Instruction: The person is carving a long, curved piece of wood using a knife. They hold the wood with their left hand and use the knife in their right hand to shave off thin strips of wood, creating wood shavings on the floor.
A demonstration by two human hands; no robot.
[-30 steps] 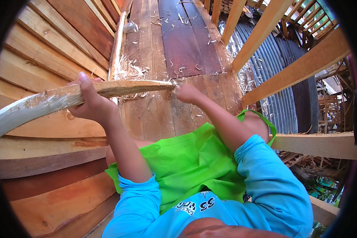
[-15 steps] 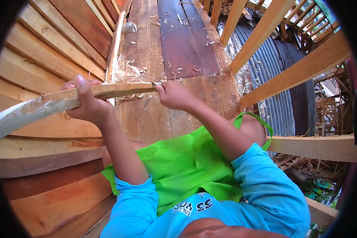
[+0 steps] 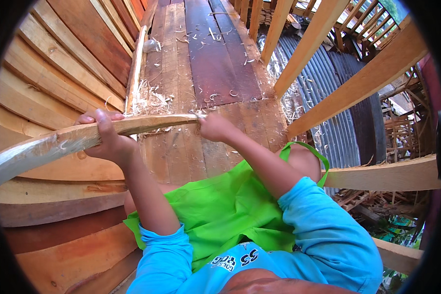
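Note:
A long, curved wooden pole [image 3: 59,144], pale and freshly shaved, runs from the lower left to the middle of the view. My left hand [image 3: 107,138] wraps around it from below, near its middle. My right hand [image 3: 214,127] is a closed fist at the pole's thin tip [image 3: 188,117]. Whether the fist holds anything else is hidden. I sit on a plank floor [image 3: 181,152] in green shorts [image 3: 215,215] and a blue long-sleeved shirt.
Wood shavings [image 3: 149,98] litter the dark floorboards ahead. A second thin pole [image 3: 134,63] lies along the plank wall [image 3: 49,73] on the left. Slanted timber rails [image 3: 357,78] and corrugated metal sheet [image 3: 343,117] close off the right side.
Both hands and the pole have dropped slightly. My right hand has drawn back from just beyond the pole's tip to sit at the tip.

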